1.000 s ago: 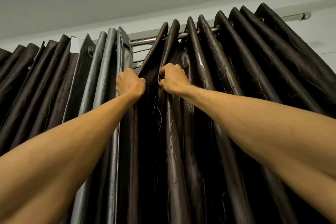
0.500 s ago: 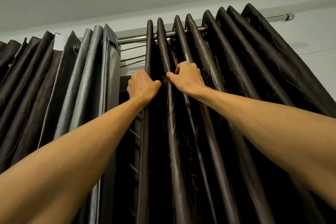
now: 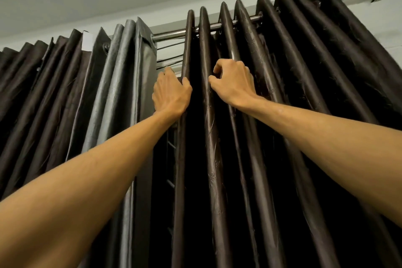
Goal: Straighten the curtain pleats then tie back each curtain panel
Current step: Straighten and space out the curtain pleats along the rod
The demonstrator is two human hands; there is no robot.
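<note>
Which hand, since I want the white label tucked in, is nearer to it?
Left. The left hand grips a pleat right of the white label; the right hand lies farther right.

Window gap [image 3: 167,159] between curtain panels [image 3: 272,115]

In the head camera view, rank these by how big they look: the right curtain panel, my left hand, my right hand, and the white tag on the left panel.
1. right curtain panel, by far the largest
2. left hand and right hand: they look alike, so unranked
3. white tag, smallest
</note>
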